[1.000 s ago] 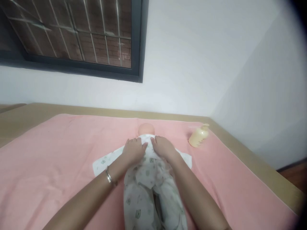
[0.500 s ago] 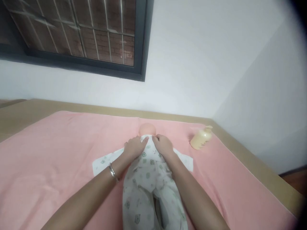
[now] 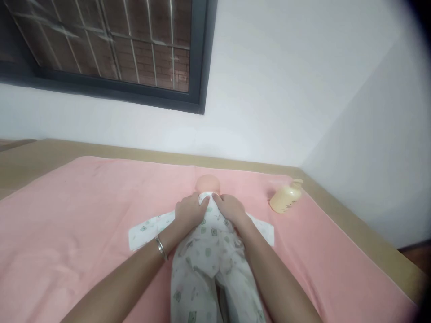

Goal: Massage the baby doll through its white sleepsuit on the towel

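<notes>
A baby doll lies on its back, its bald head toward the wall. It wears a white long-sleeved baby outfit with small green animal prints, sleeves spread out to both sides and legs toward me. At the neckline, my left hand has its fingers curled at the left shoulder and its thumb on the collar. My right hand grips the opposite side of the collar the same way, the two thumbs close together. Under the hands, the doll's neck and shoulders are hidden.
A pink blanket with some wrinkles covers the tan surface beneath. To the right of the doll is a pale yellow bottle, tilted in view. A white wall and a dark-framed barred window rise behind.
My thumbs have come slightly closer together at the collar. The whole view has shifted a little; the doll and the bottle otherwise lie as before.
</notes>
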`<action>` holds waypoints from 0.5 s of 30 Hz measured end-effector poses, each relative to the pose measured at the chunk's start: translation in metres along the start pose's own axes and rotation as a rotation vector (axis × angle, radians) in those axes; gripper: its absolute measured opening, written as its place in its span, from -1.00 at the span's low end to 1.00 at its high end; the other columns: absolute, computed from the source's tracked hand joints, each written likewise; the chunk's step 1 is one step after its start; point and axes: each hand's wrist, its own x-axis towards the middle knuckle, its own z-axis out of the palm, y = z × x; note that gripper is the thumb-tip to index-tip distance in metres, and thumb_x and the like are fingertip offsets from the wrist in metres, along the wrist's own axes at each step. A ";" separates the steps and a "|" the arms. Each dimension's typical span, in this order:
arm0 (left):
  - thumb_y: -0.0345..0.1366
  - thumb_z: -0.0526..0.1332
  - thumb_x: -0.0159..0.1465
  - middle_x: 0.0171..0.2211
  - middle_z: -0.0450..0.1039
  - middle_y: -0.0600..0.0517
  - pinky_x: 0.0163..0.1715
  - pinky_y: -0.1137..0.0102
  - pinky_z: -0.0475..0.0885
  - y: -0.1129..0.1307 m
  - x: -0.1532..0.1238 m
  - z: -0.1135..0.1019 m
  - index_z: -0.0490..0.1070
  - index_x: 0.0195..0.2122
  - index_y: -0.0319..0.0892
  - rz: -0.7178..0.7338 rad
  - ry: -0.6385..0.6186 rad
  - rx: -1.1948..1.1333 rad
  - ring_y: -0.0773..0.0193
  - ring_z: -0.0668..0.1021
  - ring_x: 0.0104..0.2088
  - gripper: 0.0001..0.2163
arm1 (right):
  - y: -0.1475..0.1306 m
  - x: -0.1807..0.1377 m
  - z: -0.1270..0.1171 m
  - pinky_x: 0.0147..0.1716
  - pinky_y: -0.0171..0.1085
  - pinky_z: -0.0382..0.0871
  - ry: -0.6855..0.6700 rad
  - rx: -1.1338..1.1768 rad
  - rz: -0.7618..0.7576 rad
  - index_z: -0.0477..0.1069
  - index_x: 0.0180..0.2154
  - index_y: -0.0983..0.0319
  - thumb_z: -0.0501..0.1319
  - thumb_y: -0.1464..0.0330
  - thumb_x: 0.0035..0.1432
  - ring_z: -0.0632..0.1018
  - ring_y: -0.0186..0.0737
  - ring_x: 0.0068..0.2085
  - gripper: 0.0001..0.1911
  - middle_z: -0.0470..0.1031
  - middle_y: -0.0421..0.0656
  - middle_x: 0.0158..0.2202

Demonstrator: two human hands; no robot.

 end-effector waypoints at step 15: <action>0.11 -0.21 0.31 -0.24 0.51 -0.11 -0.25 0.23 0.31 0.001 -0.001 -0.002 0.33 -0.21 -0.15 0.002 -0.004 0.005 0.00 0.53 -0.20 -0.51 | 0.000 -0.001 0.003 -0.23 -0.16 0.32 0.047 0.011 -0.009 0.51 -0.22 0.28 -0.27 -0.04 0.29 0.53 -0.01 -0.19 -0.28 0.55 0.08 -0.21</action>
